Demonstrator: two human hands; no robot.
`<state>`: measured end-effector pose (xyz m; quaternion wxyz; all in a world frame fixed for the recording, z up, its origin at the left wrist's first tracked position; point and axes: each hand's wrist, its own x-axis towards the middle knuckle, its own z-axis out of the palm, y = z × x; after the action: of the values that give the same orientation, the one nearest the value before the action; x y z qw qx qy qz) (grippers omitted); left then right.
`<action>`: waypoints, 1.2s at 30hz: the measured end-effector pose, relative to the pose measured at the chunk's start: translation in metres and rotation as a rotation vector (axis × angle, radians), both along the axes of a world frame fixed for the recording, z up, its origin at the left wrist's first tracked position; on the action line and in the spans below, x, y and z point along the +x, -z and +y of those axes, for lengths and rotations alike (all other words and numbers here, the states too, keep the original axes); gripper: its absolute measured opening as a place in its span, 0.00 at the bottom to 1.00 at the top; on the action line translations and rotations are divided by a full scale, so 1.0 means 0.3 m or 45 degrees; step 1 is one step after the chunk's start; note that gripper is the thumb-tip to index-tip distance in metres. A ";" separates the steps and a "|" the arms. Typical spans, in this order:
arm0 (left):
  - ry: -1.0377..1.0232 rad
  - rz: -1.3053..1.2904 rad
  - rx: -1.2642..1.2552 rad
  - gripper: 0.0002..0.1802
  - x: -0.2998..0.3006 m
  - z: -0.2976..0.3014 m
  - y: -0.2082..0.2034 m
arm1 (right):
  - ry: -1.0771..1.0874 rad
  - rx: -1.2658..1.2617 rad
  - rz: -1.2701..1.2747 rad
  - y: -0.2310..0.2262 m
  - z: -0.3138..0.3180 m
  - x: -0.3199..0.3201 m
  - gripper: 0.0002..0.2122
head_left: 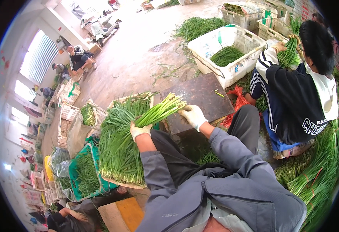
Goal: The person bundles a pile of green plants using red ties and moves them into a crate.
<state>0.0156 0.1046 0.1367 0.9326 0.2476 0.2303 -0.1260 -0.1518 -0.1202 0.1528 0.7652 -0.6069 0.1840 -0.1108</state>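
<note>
Gloves [194, 117] at centre look matt cloth, the white crate [212, 70] at one o'clock smooth plastic, the jacket [239, 205] at five matt fabric.

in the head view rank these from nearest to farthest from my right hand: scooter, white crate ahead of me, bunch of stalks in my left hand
From your right hand:
1. Bunch of stalks: just left, its pale ends beside the fingers.
2. White crate: ahead, slightly right.
3. Scooter: far ahead, left, across the floor.
</note>
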 end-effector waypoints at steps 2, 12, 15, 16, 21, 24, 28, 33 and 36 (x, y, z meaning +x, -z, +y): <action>0.040 0.010 0.047 0.28 -0.040 0.001 -0.031 | 0.092 -0.042 -0.016 0.007 -0.046 -0.026 0.09; -0.278 -0.077 0.044 0.24 0.070 0.165 -0.002 | -0.387 -1.443 -0.250 0.230 -0.200 -0.238 0.10; -0.290 -0.139 0.094 0.24 0.048 0.098 -0.029 | -0.293 -1.336 -0.063 0.164 -0.119 -0.221 0.12; -0.240 -0.195 0.104 0.24 0.053 0.144 -0.021 | -0.179 -1.332 -0.200 0.085 -0.074 -0.187 0.11; -0.196 -0.151 0.187 0.19 -0.080 -0.029 -0.140 | 0.102 -1.675 -0.686 -0.242 -0.027 -0.105 0.23; 0.039 -0.286 0.314 0.16 -0.124 -0.072 -0.144 | -0.182 -1.919 -0.427 -0.260 0.022 -0.078 0.41; 0.157 -0.098 0.128 0.08 -0.126 -0.165 -0.118 | -0.503 -1.756 -0.160 -0.113 0.012 -0.034 0.51; 0.278 -0.018 0.205 0.08 -0.187 -0.232 -0.045 | -0.518 -1.027 -0.241 0.146 -0.015 -0.094 0.48; 0.341 -0.058 0.315 0.10 -0.212 -0.279 -0.041 | -0.571 -0.938 -0.048 0.189 -0.015 -0.117 0.40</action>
<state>-0.0479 0.0208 0.1490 0.8748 0.3919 0.1878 -0.2143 -0.1867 -0.1248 0.0960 0.5058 -0.8624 -0.0185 -0.0110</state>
